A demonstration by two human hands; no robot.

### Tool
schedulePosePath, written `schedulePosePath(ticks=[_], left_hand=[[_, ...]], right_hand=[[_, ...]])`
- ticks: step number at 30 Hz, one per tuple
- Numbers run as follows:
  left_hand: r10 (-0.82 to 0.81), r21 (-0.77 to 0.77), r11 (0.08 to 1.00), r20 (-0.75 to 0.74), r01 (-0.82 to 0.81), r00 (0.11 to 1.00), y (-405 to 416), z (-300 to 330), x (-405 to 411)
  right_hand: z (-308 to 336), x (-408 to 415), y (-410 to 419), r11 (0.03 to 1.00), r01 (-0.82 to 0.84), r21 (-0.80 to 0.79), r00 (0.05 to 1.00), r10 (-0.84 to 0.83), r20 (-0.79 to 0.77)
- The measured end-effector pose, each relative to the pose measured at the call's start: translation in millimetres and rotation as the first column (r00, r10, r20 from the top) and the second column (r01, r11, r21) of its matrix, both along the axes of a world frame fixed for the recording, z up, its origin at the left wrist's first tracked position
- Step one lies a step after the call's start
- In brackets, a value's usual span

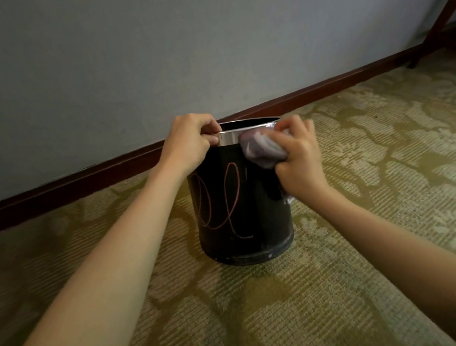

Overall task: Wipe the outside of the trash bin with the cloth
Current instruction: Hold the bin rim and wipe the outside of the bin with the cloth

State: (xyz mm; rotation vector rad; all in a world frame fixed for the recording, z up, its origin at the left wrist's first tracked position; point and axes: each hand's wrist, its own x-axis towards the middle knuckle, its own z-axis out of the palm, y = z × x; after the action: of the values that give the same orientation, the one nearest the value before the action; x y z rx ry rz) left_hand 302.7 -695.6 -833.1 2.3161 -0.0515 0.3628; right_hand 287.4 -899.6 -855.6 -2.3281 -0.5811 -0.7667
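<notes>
1. The black trash bin (241, 200) stands upright on the patterned carpet (366, 184) near the wall.
2. Left hand (189, 146): grip curled over the bin's silver rim.
3. Right hand (299, 158): grip bunched round the purple cloth (261, 147), pressed against the bin's upper side.

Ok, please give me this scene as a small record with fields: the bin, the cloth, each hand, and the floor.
bin: black trash bin with silver rim, upright on the carpet, red scribble on its side
cloth: pale bunched cloth pressed against the bin's upper right side
left hand: left hand grips the rim, fingers curled over it
right hand: right hand holds the cloth
floor: green patterned carpet, near a wall
</notes>
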Motion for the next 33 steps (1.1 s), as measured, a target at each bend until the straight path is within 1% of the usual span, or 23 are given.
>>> schedulePosePath(ticks=[2, 3, 5, 6, 7, 9, 11, 12, 13, 14, 16, 17, 18, 19, 21, 22, 23, 24, 25, 27, 31, 32, 33], left_hand=[[-0.003, 0.003, 1.000, 0.003, 0.003, 1.000, -1.5, -1.5, 0.9], [0.002, -0.002, 1.000, 0.006, -0.001, 1.000, -0.8, -1.7, 1.2], [0.017, -0.019, 1.000, 0.011, -0.016, 1.000, 3.0, -1.3, 1.2], [0.017, -0.025, 1.000, 0.007, -0.017, 1.000, 5.1, -1.0, 0.9], [0.010, -0.029, 1.000, -0.001, -0.010, 1.000, 6.5, -0.5, 0.4], [-0.015, -0.030, 0.999, -0.016, 0.015, 1.000, 6.4, 1.4, -0.6], [-0.029, -0.023, 0.999, -0.020, 0.029, 0.999, 2.9, 2.0, -1.2], [-0.026, -0.016, 1.000, -0.017, 0.026, 1.000, 1.1, 2.5, -1.2], [-0.019, -0.010, 1.000, -0.013, 0.019, 1.000, 0.0, 3.5, -0.8], [-0.014, -0.009, 1.000, -0.012, 0.014, 1.000, -0.4, 4.5, -0.1], [-0.015, -0.010, 1.000, -0.012, 0.015, 1.000, -0.3, 5.4, 2.1], [-0.020, -0.009, 1.000, -0.013, 0.020, 1.000, -1.7, 5.5, 2.9], [-0.029, -0.006, 1.000, -0.012, 0.029, 1.000, -4.3, 5.6, 3.5], [-0.040, 0.000, 0.999, -0.009, 0.040, 0.999, -7.6, 5.6, 3.8], [-0.052, 0.014, 0.999, 0.000, 0.052, 0.999, -13.6, 5.0, 4.6], [-0.051, 0.016, 0.999, 0.003, 0.051, 0.999, -14.6, 4.4, 5.7], [-0.048, 0.012, 0.999, 0.004, 0.048, 0.999, -14.4, 3.8, 7.0], [-0.041, 0.004, 0.999, 0.002, 0.041, 0.999, -12.9, 3.3, 8.1], [-0.032, -0.006, 0.999, -0.001, 0.032, 1.000, -10.8, 3.3, 8.7], [-0.017, -0.026, 1.000, -0.011, 0.016, 1.000, -6.2, 3.3, 8.7], [-0.032, -0.035, 0.999, -0.020, 0.031, 0.999, -5.5, 4.4, 5.9], [-0.037, -0.028, 0.999, -0.023, 0.037, 0.999, -7.0, 3.8, 5.0], [-0.037, -0.016, 0.999, -0.022, 0.037, 0.999, -8.6, 3.1, 4.4]], right_hand=[[-18.2, -12.2, 1.9, 0.988, -0.060, -0.143, 0.998, 0.064, 0.021], [-31.9, -20.8, -1.2, 0.960, -0.127, -0.250, 0.990, 0.139, 0.032], [-61.9, -39.3, -12.1, 0.839, -0.267, -0.474, 0.953, 0.303, 0.000], [-74.9, -49.2, -18.4, 0.777, -0.321, -0.541, 0.934, 0.355, -0.044], [-86.1, -59.2, -24.2, 0.738, -0.364, -0.569, 0.920, 0.381, -0.093], [-98.4, -73.7, -31.9, 0.693, -0.427, -0.581, 0.899, 0.397, -0.186], [-93.7, -74.9, -36.0, 0.658, -0.463, -0.594, 0.883, 0.403, -0.242], [-86.0, -71.1, -37.1, 0.663, -0.469, -0.584, 0.880, 0.406, -0.245], [-76.8, -64.9, -37.3, 0.695, -0.460, -0.553, 0.886, 0.404, -0.229], [-66.3, -56.5, -36.7, 0.753, -0.431, -0.498, 0.901, 0.385, -0.198], [-41.2, -33.8, -33.6, 0.895, -0.299, -0.332, 0.954, 0.280, -0.104], [-28.5, -21.7, -30.2, 0.946, -0.208, -0.250, 0.978, 0.200, -0.058], [-17.3, -10.7, -25.5, 0.974, -0.128, -0.184, 0.992, 0.126, -0.023], [-8.9, -2.0, -20.1, 0.987, -0.073, -0.142, 0.997, 0.075, 0.005], [-3.1, 6.0, -11.0, 0.992, -0.034, -0.123, 0.999, 0.038, 0.035], [-6.1, 4.8, -9.5, 0.988, -0.051, -0.144, 0.998, 0.057, 0.038], [-12.9, 0.9, -11.4, 0.975, -0.100, -0.199, 0.993, 0.110, 0.038], [-23.1, -5.5, -15.5, 0.943, -0.168, -0.287, 0.982, 0.185, 0.033], [-35.6, -13.3, -21.2, 0.892, -0.235, -0.387, 0.965, 0.260, 0.015], [-60.4, -33.4, -33.0, 0.772, -0.340, -0.537, 0.931, 0.356, -0.078], [-84.5, -64.1, -44.3, 0.543, -0.464, -0.700, 0.870, 0.429, -0.244], [-82.7, -64.5, -45.7, 0.518, -0.471, -0.714, 0.867, 0.421, -0.267], [-78.0, -62.2, -46.5, 0.530, -0.472, -0.705, 0.871, 0.407, -0.276]])
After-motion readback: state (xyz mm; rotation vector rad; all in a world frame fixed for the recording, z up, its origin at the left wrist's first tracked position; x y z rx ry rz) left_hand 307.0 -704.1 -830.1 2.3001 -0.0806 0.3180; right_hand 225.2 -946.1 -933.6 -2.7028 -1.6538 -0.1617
